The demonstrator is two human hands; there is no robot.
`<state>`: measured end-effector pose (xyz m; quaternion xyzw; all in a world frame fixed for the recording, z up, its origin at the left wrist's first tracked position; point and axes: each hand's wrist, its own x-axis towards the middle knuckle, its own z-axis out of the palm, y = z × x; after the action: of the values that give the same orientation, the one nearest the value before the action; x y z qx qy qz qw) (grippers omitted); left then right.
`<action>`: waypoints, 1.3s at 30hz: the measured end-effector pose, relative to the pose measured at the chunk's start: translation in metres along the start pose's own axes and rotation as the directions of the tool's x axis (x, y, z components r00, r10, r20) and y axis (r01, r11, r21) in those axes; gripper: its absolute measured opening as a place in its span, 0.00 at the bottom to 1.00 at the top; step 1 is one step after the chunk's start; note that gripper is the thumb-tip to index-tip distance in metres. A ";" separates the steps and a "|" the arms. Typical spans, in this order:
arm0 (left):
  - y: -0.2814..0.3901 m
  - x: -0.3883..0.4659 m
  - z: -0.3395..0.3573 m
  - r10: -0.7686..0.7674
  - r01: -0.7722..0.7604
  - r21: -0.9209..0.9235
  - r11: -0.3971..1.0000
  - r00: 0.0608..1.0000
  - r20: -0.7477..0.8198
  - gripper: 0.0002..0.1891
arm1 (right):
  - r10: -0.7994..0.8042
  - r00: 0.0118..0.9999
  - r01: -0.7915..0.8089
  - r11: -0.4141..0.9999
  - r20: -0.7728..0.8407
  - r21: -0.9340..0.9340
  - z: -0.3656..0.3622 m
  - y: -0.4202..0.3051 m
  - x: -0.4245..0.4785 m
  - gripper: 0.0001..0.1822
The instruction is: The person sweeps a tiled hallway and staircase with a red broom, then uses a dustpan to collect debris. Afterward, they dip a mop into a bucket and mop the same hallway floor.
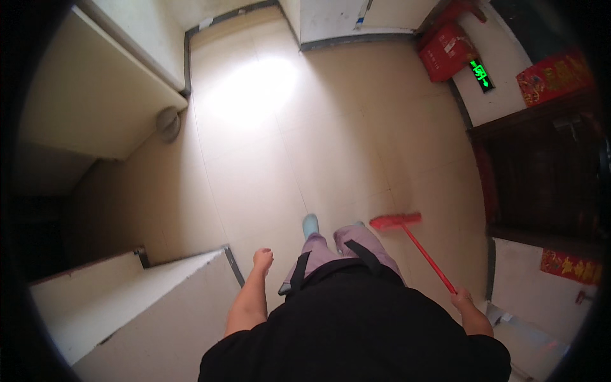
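Observation:
My right hand grips the upper part of a red broom's handle. The red broom head is low over the tiled floor, just ahead and to the right of my feet; whether its bristles touch the tiles is hard to tell. At my left side hangs my left hand, its fingers curled in with nothing seen in them. It is nearest to my left trouser leg. A light blue shoe shows on my left foot, while the right one is mostly hidden by the trouser leg.
A low white wall borders the dark stairwell on the left. Near a wall corner is a round grey object. Along the right are a red fire equipment box, a lit green exit sign and a dark door.

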<state>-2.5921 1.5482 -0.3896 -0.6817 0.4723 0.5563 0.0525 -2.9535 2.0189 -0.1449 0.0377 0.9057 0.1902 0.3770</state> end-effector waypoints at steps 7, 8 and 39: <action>0.006 0.027 -0.018 -0.051 0.051 -0.099 0.994 0.999 0.004 0.12 | -0.196 0.962 0.259 0.870 -0.188 0.419 0.065 -0.015 -0.009 0.15; 0.004 0.029 -0.017 -0.084 0.085 -0.056 0.995 0.996 0.014 0.12 | -0.159 0.975 0.215 0.847 -0.154 0.486 0.058 -0.048 -0.005 0.15; 0.357 0.106 0.220 0.306 -0.463 0.592 0.660 0.885 0.352 0.14 | -0.055 0.983 0.007 0.965 0.175 0.264 -0.078 0.012 0.080 0.11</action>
<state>-3.0054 1.4218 -0.3954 -0.4355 0.7627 0.4232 0.2228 -3.0662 2.0227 -0.1437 0.0901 0.8853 0.0585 0.4523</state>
